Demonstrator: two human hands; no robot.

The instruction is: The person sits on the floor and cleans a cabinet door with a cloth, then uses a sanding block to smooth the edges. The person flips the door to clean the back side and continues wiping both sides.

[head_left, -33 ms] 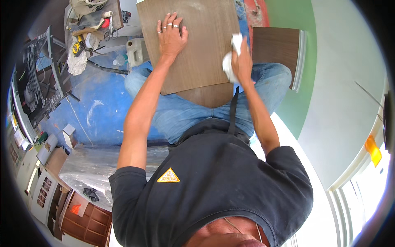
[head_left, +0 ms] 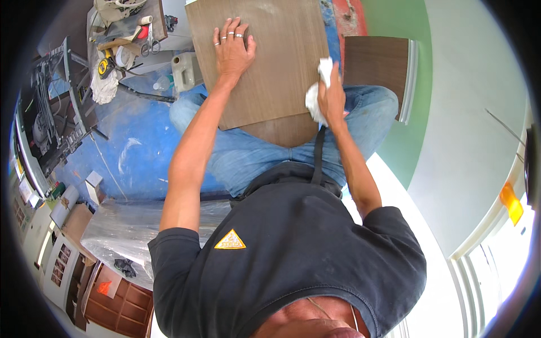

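Observation:
A brown wood-grain board (head_left: 276, 67) lies across the front of my lap. My left hand (head_left: 232, 55) rests flat on its upper left part, fingers stretched out, with rings on several of them. At the board's right edge my right hand (head_left: 332, 100) is closed around a crumpled white cloth (head_left: 313, 102). Part of the cloth sticks out above the fingers and part hangs against the board's edge. Under the near edge, a second brown panel (head_left: 290, 130) shows between my legs.
To the right, a darker brown panel (head_left: 375, 70) with a pale edge strip lies beside my knee. At the far left, a cluttered bench (head_left: 127, 34) carries scissors (head_left: 150, 42) and a yellow tape measure (head_left: 105, 66). A greyish jug (head_left: 186, 72) stands near my left knee on blue floor covering (head_left: 141, 152).
My right hand and the white cloth have slid slightly toward me along the board's right edge. My left hand stays flat in nearly the same place.

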